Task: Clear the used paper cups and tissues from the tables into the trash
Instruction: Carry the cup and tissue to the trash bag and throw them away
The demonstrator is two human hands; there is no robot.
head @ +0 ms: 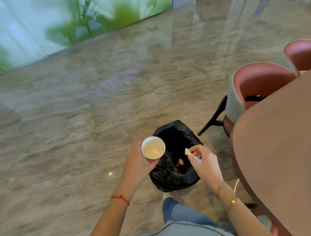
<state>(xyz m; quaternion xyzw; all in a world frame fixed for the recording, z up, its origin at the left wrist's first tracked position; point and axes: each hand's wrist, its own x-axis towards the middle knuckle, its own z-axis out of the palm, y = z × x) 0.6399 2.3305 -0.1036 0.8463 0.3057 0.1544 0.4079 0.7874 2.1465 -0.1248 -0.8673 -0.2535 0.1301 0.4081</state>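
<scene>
- Marble-look floor [77,133] fills most of the view, with a frosted glass wall [50,23] showing green plants behind it.
- Brown tabletop [283,145] sits at our right edge and nothing is visible on the part in view; two pink chairs [260,83] are tucked against it.
- Black-lined trash bin [176,174] stands on the floor right below both hands, some scrap already inside, so we judge we are mid-drop.
- Our left hand [136,167] has its fingers wrapped closed round a paper cup [153,147], upright and looking empty, held over the bin's left rim, likely ready to let go.
- Our right hand [204,160] pinches a small white tissue [191,155] between thumb and fingertips, fingers closed tight on it, above the bin mouth so it falls straight in.
</scene>
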